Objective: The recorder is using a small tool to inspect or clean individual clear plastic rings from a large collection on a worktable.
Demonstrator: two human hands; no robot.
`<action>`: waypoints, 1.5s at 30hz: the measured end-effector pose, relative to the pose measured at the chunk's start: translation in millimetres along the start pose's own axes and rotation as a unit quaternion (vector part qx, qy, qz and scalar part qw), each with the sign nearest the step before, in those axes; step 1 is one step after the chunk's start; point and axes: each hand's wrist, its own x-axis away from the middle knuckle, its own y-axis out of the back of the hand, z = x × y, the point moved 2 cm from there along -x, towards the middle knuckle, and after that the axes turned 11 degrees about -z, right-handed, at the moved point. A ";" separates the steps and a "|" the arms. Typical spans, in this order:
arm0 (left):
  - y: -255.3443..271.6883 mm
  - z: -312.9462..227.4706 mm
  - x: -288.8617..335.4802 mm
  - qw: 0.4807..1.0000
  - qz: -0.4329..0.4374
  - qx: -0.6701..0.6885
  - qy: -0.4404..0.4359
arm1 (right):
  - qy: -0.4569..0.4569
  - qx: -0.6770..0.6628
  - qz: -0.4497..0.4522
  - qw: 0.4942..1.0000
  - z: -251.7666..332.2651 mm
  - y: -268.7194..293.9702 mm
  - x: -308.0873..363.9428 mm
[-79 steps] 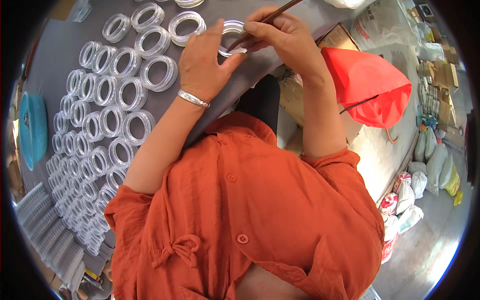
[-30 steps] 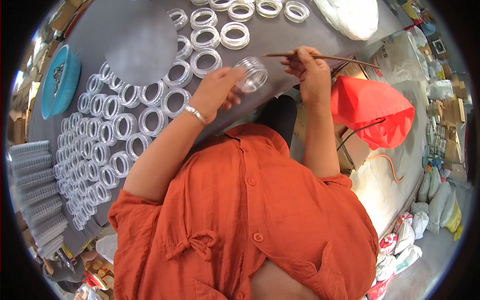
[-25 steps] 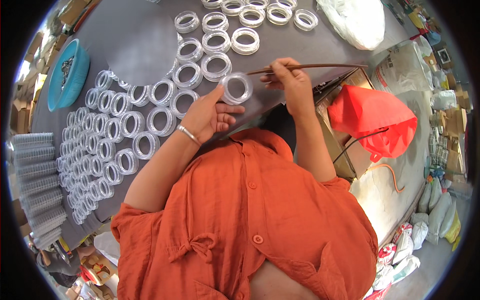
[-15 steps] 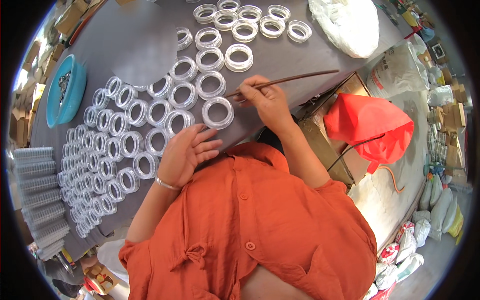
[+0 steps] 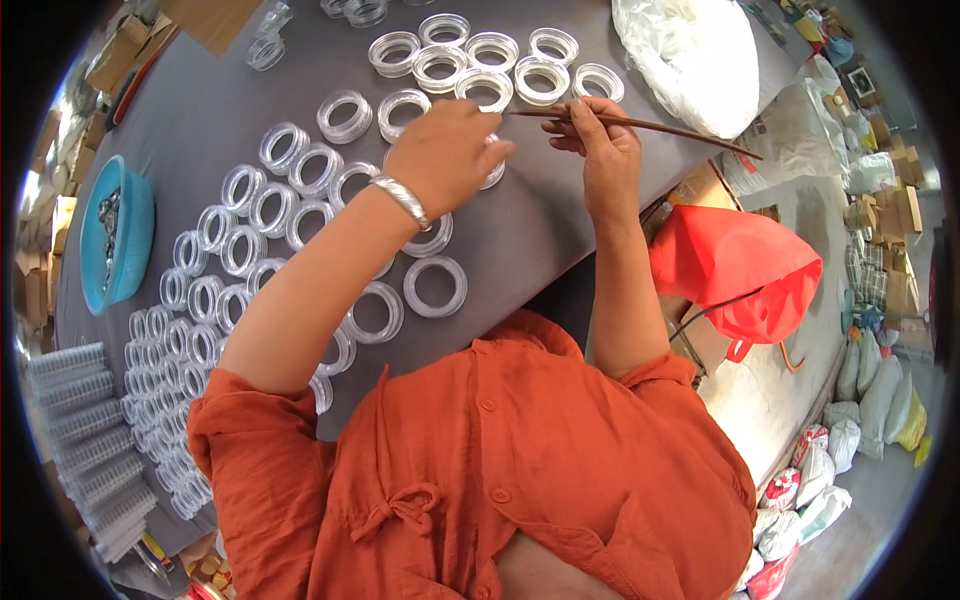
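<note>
My left hand [image 5: 450, 150], with a silver bangle [image 5: 402, 203] at its wrist, reaches over the clear ring-shaped pieces. Its thumb stands apart from the bent fingers, whose tips are partly hidden, and I see nothing held. Below it a clear ring [image 5: 493, 172] shows only in part. My right hand [image 5: 600, 145] is closed on a thin dark brown rod [image 5: 690, 132], which slopes down to the right. The rod's left tip lies just right of my left hand. Nearest my body lies a single clear ring [image 5: 435, 287]. Several more rings [image 5: 440, 69] lie beyond both hands.
Many clear rings [image 5: 205, 300] stand in rows on the grey tabletop [image 5: 545, 230]. A blue basin [image 5: 128, 245] with small metallic pieces is at the left, above stacked clear items [image 5: 85, 420]. A white plastic bag [image 5: 690, 60] sits far right; a red bag [image 5: 735, 265] is beside the table.
My left hand has moved up and right from the table's near edge to over the rings. My right hand has shifted right and farther away with the rod, which now slopes the other way.
</note>
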 end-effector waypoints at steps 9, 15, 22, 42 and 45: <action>-18.0 5.2 3.4 0.990 0.130 -0.001 0.045 | 0.007 0.031 -0.001 1.000 -6.3 2.7 -23.2; -37.3 35.6 -26.3 0.975 0.127 -0.090 0.156 | 0.050 0.062 0.029 0.996 -14.7 -25.7 -40.6; -52.8 21.2 -13.2 0.986 0.153 0.003 0.065 | 0.048 0.092 -0.001 0.995 -14.1 -0.4 -30.9; -68.9 20.7 -15.8 0.993 0.090 -0.056 0.049 | 0.260 0.444 0.097 0.852 23.6 -14.6 -39.8; -69.4 18.5 -15.3 0.992 0.089 -0.068 0.050 | 0.231 0.458 0.124 0.850 28.8 -6.9 -38.7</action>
